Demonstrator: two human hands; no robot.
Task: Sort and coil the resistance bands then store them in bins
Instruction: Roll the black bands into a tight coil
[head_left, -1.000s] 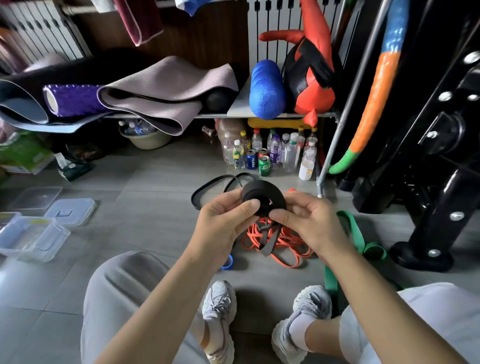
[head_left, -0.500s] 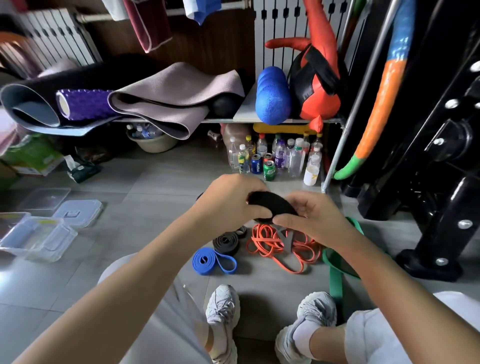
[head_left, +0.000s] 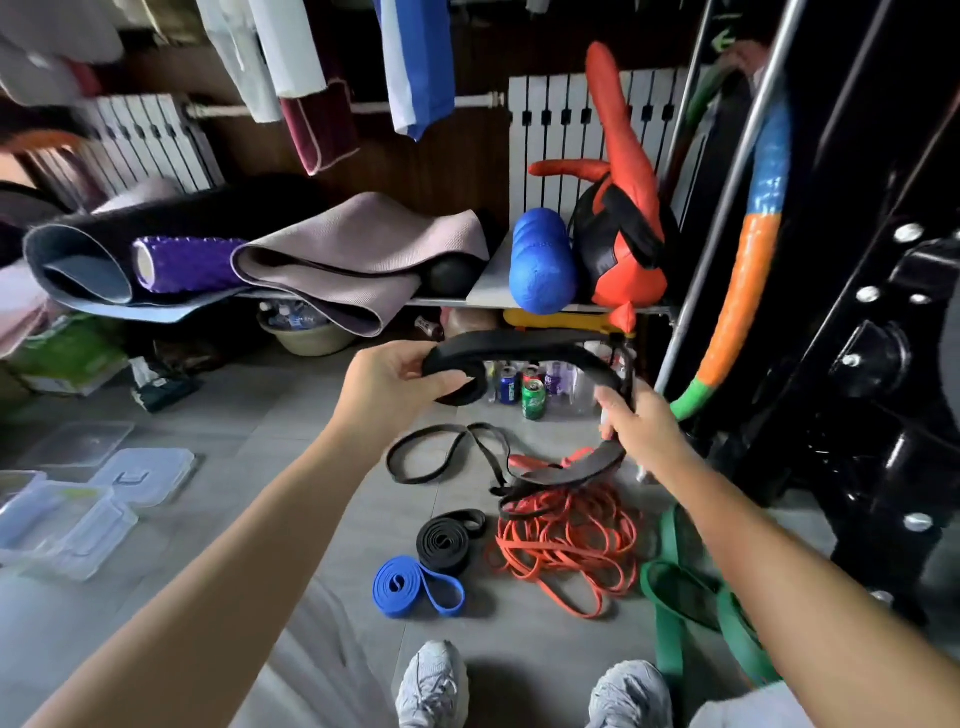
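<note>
At the floor's left edge, clear bins (head_left: 62, 525) are seen, cut off by the frame. A wide black band (head_left: 524, 345) is held up above the floor. Its coiled end is gripped by the left hand (head_left: 395, 384), and its loose stretch is clasped by the right hand (head_left: 639, 421), whose fingertips are hidden. Below, a blue coil (head_left: 410, 584), a black coil (head_left: 444, 543) and tangled orange bands (head_left: 566, 540) are laid on the floor. The green band (head_left: 685, 587) is partly covered by the right forearm.

Head view, single: worn at head height, facing forward and down, near over outstretched arms, floor (head_left: 291, 426) and low shelf (head_left: 519, 301) beyond.
</note>
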